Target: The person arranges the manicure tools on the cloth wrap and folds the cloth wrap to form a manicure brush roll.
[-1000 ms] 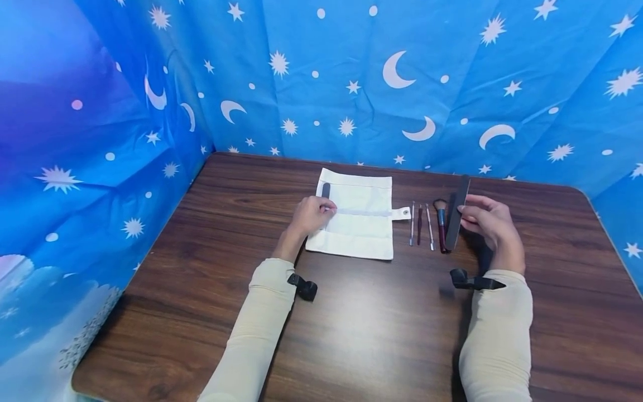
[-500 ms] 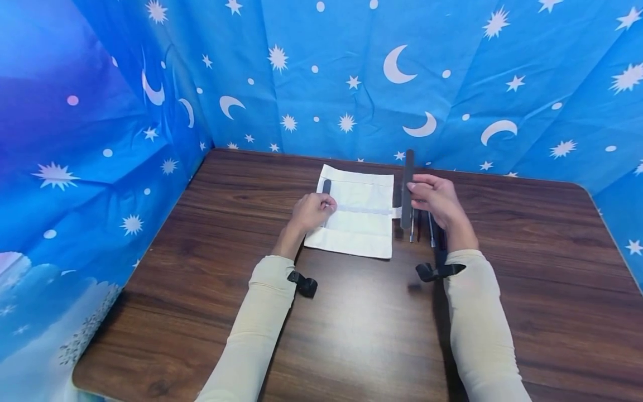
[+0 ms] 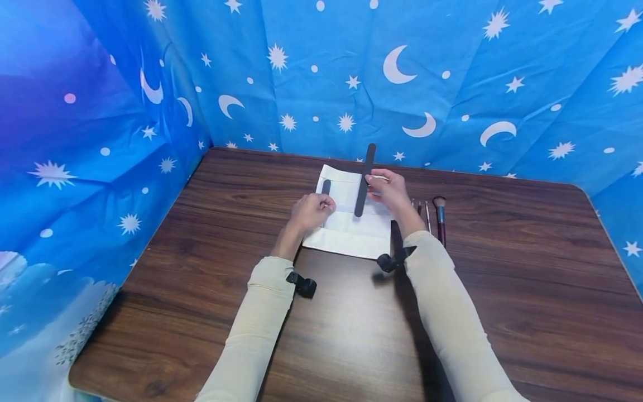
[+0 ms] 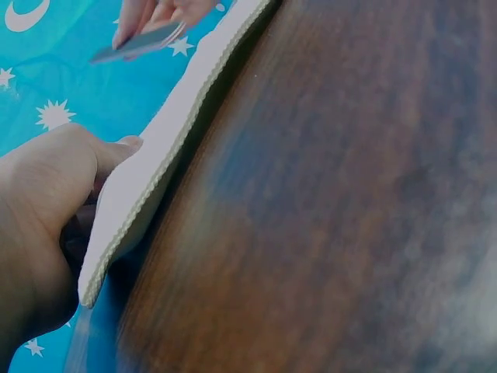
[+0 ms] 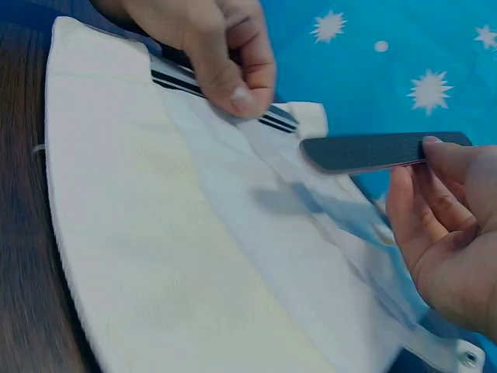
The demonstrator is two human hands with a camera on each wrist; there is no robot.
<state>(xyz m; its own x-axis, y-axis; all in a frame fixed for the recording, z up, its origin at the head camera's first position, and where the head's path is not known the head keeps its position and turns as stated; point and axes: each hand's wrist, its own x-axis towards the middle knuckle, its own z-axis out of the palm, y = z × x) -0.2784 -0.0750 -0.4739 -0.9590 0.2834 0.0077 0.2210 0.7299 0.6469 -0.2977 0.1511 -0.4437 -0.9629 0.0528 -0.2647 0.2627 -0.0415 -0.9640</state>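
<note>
A white cloth tool pouch (image 3: 346,240) lies spread out on the table. My left hand (image 3: 312,211) is at its left side, thumb and fingertips pinching the pouch's inner band in the right wrist view. Under that hand a dark nail file (image 3: 326,187) sits tucked in the pouch. My right hand (image 3: 390,192) pinches a second dark grey nail file (image 3: 365,181) between thumb and fingers. This file is held tilted above the pouch, its lower end over the pouch's middle. In the right wrist view the snap tab (image 5: 466,359) sticks out from the pouch.
Right of the pouch, partly behind my right wrist, lie several slim tools (image 3: 427,215) and a makeup brush (image 3: 440,220). The brown wooden table (image 3: 527,290) ends at a blue curtain (image 3: 321,72) with stars and moons, close behind the pouch.
My right hand has carried the nail file leftward, from beside the brush to above the pouch. The slim tools were passed over on the way. The left hand stays at the pouch's left side.
</note>
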